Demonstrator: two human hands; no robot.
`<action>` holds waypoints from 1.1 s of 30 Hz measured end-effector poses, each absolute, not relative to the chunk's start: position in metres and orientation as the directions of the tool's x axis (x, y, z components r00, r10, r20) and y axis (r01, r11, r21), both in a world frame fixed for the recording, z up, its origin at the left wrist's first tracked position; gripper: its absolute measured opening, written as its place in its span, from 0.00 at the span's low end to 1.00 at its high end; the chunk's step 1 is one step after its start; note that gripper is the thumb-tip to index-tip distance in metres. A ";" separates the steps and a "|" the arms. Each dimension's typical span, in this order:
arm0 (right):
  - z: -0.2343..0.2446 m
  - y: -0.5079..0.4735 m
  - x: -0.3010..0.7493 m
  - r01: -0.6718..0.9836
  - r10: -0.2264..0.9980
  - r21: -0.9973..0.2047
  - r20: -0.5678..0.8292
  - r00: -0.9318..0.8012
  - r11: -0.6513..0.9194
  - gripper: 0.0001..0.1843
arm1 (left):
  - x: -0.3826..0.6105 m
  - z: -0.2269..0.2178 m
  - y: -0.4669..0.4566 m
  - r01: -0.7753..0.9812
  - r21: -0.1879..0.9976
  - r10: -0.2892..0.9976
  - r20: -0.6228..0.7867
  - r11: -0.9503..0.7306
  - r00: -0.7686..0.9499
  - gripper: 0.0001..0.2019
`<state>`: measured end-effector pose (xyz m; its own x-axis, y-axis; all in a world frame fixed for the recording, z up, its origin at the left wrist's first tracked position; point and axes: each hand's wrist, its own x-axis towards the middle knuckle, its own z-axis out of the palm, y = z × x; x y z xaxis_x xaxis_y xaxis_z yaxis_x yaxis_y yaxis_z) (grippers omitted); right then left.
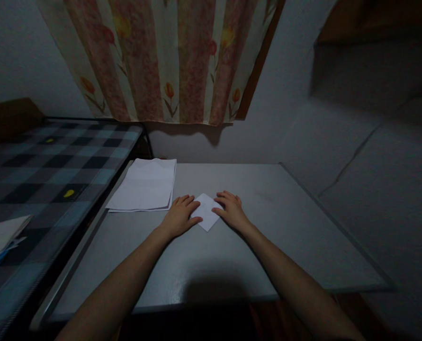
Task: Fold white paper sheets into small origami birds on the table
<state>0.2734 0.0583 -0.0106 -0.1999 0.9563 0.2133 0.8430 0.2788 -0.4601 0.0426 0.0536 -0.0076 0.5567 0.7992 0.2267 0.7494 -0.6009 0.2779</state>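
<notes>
A small folded white paper lies as a diamond shape on the grey table. My left hand rests palm down on its left side, fingers stretched flat and thumb touching the paper. My right hand lies flat on its right side, fingers extended, thumb pressing on the paper's edge. Neither hand grips anything.
A stack of white paper sheets lies at the table's far left. A bed with a checked cover stands left of the table, with a notebook or papers on it. A floral curtain hangs on the wall behind.
</notes>
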 end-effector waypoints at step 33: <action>0.005 0.045 0.279 0.755 0.851 -0.399 0.304 -0.427 0.521 0.09 | 0.043 0.003 0.049 0.728 0.183 0.740 0.322 -0.661 0.590 0.07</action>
